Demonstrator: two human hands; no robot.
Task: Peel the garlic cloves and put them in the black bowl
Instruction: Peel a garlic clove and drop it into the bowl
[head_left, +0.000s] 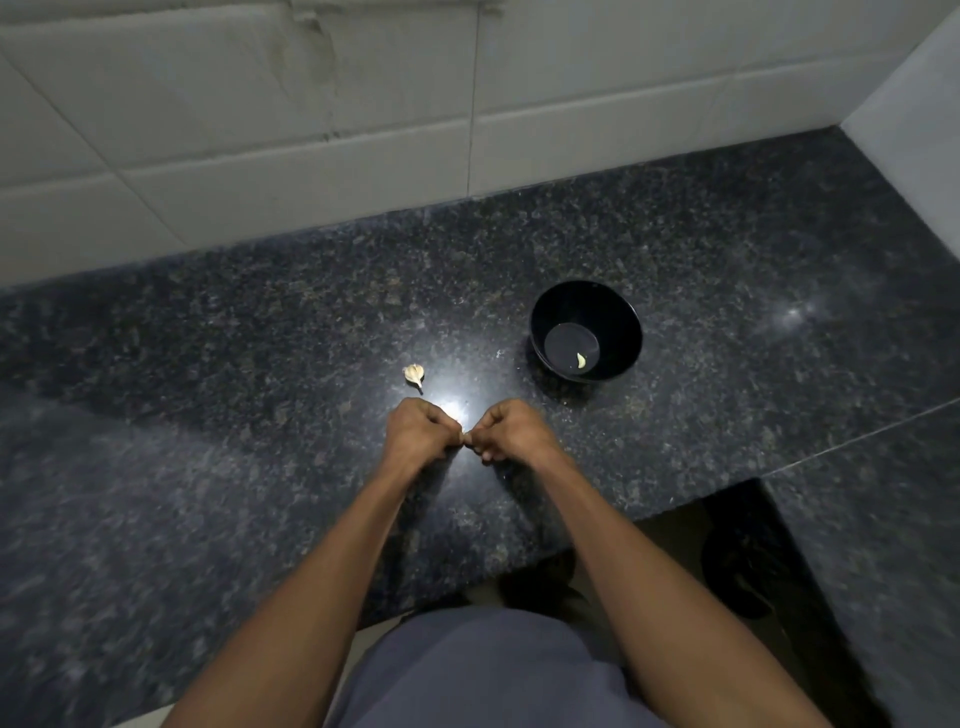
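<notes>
My left hand (418, 428) and my right hand (511, 431) meet above the dark granite counter, fingers curled, pinching a small garlic clove (466, 435) between their tips; little of the clove shows. A piece of a garlic bulb (414, 373) with papery skin lies on the counter just beyond my left hand. The black bowl (586, 306) stands to the right, past my right hand, with one peeled clove (581, 360) on its bottom.
The speckled granite counter (208, 364) runs to a white tiled wall (311, 104) behind and a wall at the right. The counter's front edge steps back at the lower right, above a dark recess (737, 566).
</notes>
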